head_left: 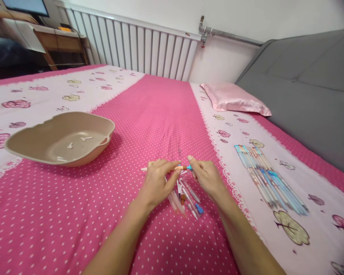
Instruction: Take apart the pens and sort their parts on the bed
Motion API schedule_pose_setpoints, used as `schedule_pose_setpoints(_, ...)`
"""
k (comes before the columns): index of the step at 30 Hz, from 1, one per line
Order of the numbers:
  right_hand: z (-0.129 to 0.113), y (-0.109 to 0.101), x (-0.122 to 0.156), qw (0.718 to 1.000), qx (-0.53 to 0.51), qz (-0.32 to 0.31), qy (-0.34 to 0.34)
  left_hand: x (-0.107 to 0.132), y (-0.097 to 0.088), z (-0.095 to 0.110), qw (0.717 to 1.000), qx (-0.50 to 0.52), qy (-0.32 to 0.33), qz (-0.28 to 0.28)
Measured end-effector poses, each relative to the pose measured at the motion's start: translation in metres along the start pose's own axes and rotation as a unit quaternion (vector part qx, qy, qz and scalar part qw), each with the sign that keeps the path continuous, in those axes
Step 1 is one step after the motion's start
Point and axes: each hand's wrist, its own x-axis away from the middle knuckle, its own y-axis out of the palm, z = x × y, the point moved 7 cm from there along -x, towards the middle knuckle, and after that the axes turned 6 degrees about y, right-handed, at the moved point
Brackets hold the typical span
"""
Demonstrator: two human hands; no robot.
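Observation:
Both of my hands meet over the middle of the pink dotted bedsheet (149, 114). My left hand (157, 182) is closed around the barrel of a pen (181, 167) that lies crosswise, its white tip poking out to the left. My right hand (206, 175) pinches the pen's blue end with its fingertips. Just below the hands lies a small pile of loose pens and pen parts (187, 198) on the sheet. To the right, a long row of several assembled blue and pink pens (271, 179) lies on the pale strip of the sheet.
A beige shallow basin (23, 143) with a few small white bits inside sits at the left. A pink pillow (235, 99) lies at the back right, against a grey padded headboard (309, 95). A white radiator (137, 49) and a wooden desk (57, 40) stand beyond the bed.

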Motion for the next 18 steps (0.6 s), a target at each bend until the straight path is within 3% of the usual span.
schedule_pose_setpoints(9,-0.0003,0.0005,0.0005,1.0,0.007,-0.012,0.015,-0.001,-0.0029,0.0001,1.0,-0.012,0.01,0.01)
schedule_pose_setpoints(18,0.0044,0.001,0.0001,0.995,-0.087,-0.044,0.014,-0.0007,-0.0055,-0.0062,1.0,0.001,-0.012,0.023)
